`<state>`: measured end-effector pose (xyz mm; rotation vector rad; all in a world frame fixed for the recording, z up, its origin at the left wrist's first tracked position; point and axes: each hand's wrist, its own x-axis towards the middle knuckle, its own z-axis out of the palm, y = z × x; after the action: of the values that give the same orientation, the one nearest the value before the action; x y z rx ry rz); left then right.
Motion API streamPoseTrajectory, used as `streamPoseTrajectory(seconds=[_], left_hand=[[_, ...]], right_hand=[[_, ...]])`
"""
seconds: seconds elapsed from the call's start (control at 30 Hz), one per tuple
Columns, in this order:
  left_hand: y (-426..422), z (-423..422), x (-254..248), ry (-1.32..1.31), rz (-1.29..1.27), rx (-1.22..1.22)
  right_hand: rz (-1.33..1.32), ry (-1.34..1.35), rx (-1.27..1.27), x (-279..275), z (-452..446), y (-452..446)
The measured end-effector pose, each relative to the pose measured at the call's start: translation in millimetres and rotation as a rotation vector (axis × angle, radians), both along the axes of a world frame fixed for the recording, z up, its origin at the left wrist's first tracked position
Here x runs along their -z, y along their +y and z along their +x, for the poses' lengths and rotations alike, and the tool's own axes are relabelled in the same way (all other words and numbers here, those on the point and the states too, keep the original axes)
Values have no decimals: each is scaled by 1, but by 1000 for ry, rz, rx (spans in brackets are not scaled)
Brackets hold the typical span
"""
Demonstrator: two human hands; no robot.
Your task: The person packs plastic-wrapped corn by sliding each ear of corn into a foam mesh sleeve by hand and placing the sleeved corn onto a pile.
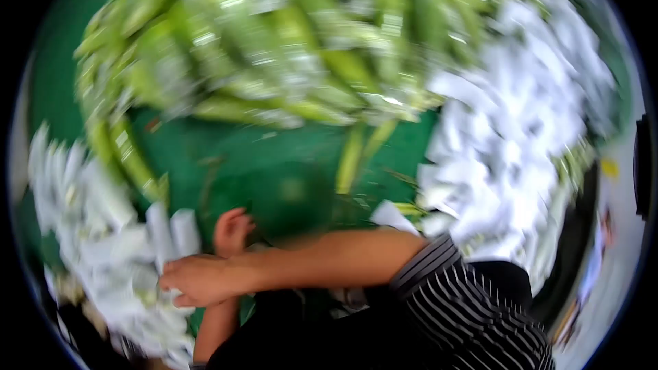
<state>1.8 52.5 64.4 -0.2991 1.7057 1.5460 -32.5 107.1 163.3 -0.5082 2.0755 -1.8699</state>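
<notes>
The white rolls (185, 231) lie near the left edge of the surface (274, 154), the closest with long axis pointing away from the person. The right hand (199, 281) is over their near ends, fingers bent; its grip I cannot tell. The left hand (233, 231) is curled just beside, its grip also unclear. Green vegetables (288, 41) fill the far edge.

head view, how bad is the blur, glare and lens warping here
in the head view, smearing on the green heap, plus bright glints; head view again, the white pile looks washed out, the right hand and left hand are soft; also in the head view, edges curve strongly, corners go black
</notes>
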Motion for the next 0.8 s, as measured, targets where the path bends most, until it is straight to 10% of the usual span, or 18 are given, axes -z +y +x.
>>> streamPoseTrajectory(seconds=[0.1, 0.17, 0.23, 0.33, 0.47, 0.6, 0.8], left_hand=[[-4, 2, -18, 100, 268, 45], [8, 1, -25, 161, 11, 186], [25, 7, -33, 178, 72, 246], [43, -8, -40, 175, 68, 434], [79, -20, -63, 156, 45, 661], [105, -23, -96, 330, -152, 980], [91, -6, -75, 154, -127, 862]], right_hand=[[354, -110, -169, -5, 38, 133], [665, -69, -219, -2, 102, 238], [515, 27, -392, 42, 187, 336], [804, -575, 83, -34, 252, 410], [1668, -145, 834, -27, 289, 461], [1484, -89, 1355, 14, 306, 558], [1754, -683, 948, -23, 360, 618]])
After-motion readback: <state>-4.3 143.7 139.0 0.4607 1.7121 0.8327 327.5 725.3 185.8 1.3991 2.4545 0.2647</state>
